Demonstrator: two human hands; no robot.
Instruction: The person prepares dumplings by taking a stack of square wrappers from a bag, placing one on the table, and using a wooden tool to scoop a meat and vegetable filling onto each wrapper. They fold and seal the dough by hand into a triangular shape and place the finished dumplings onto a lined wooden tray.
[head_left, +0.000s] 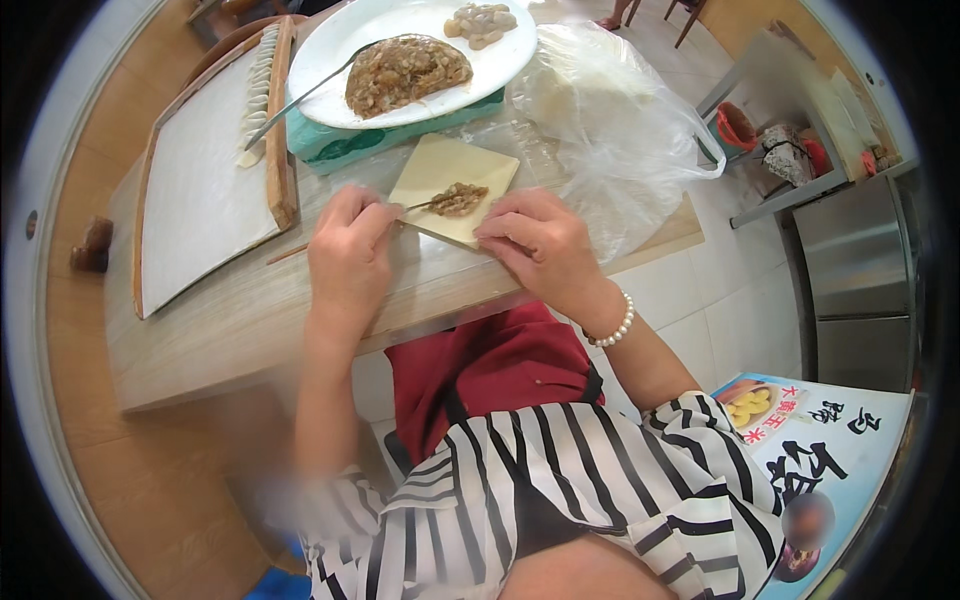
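Note:
A square, pale yellow dough wrapper (421, 166) lies on the table before me. Near its right side sits a small mound of minced filling (469, 199). My left hand (349, 244) is closed around a thin stick (288, 254), like a chopstick, at the wrapper's left edge. The stick's dark tip reaches into the filling, while its brown end shows left of the hand. With bent fingertips, my right hand (541, 244) pinches the wrapper's lower right corner. Those fingers cover part of that edge.
Beyond the wrapper, a white plate (315, 90) bears minced filling, pale shrimp-like pieces (480, 25) and a metal utensil (300, 100). It rests on a green box (337, 150). Folded dumplings (259, 90) line a wood-framed tray (202, 180) at left. A clear plastic bag (600, 127) lies right.

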